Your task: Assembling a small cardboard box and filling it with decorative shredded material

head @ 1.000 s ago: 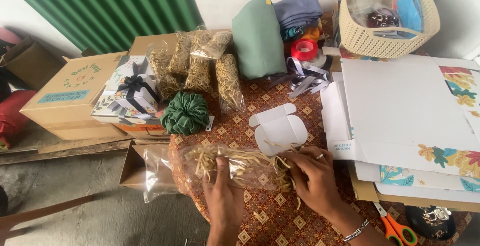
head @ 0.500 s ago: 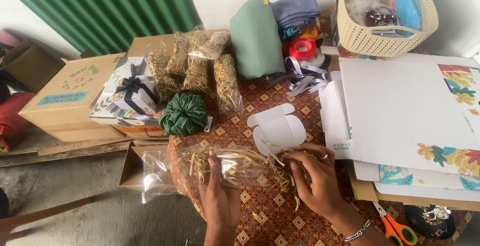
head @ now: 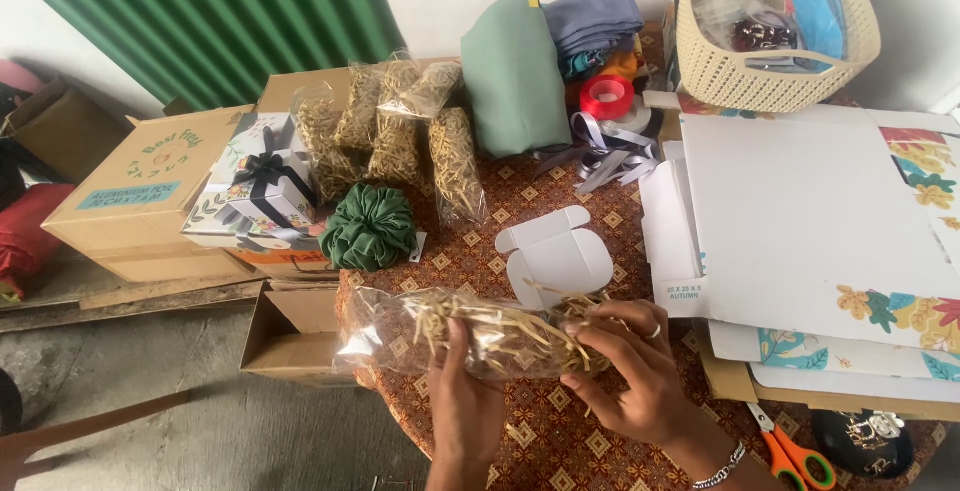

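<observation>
My left hand [head: 462, 391] grips a clear plastic bag of straw-coloured shredded filler [head: 450, 329] from below, holding it sideways above the patterned table [head: 560, 441]. My right hand [head: 625, 366] pinches strands of filler at the bag's right, open end. Just behind the bag lies a small white cardboard box [head: 553, 256] with its lid flaps open. A green fabric scrunchie [head: 370, 228] lies to the left of that box.
Several more filler bags [head: 400, 131] lean at the back, beside folded green cloth [head: 515, 71], ribbon rolls [head: 606, 96] and a cream basket [head: 775, 26]. Flat floral box sheets [head: 820, 221] cover the right. Orange scissors [head: 790, 456] lie near right. A ribboned gift box [head: 262, 176] sits on brown cartons [head: 135, 191].
I have lifted the filler bag off the table and turned it sideways. My right hand has gone from the loose strands on the table to the bag's open end.
</observation>
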